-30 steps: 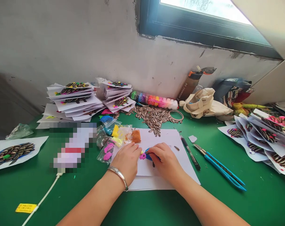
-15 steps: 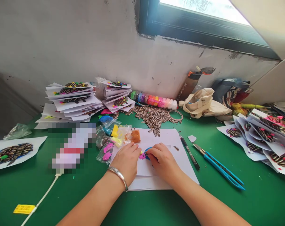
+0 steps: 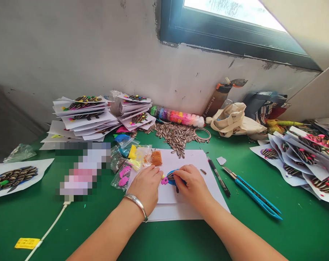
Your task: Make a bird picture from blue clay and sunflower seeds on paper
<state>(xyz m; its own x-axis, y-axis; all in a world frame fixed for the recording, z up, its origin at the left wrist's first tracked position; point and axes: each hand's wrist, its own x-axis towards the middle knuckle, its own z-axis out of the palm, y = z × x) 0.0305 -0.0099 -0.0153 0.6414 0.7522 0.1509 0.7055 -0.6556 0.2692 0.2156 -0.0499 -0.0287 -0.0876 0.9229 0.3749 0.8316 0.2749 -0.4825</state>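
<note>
My left hand (image 3: 147,183) lies along the left side of a white paper sheet (image 3: 191,156), fingers stretched out flat. On that sheet is a blue clay shape (image 3: 171,180) with a magenta clay piece (image 3: 164,181) at its left end and a bit of yellow above. My right hand (image 3: 190,181) bends over the blue clay, thumb and fingertips pinched on a striped sunflower seed (image 3: 170,177) against it. The fingers partly cover the clay. One loose sunflower seed (image 3: 203,171) lies on the paper to the right.
Bagged clay (image 3: 123,174) borders the paper's left side; a seed pile (image 3: 171,134) is behind it. To the right lie a pen (image 3: 219,177) and a blue utility knife (image 3: 255,195). Paper stacks (image 3: 84,119) stand back left, more papers (image 3: 303,156) at right. A bottle (image 3: 217,99) leans on the wall.
My right hand has shifted slightly right and its fingers have lifted a little, showing more of the blue clay and the seed. My left hand stays in place.
</note>
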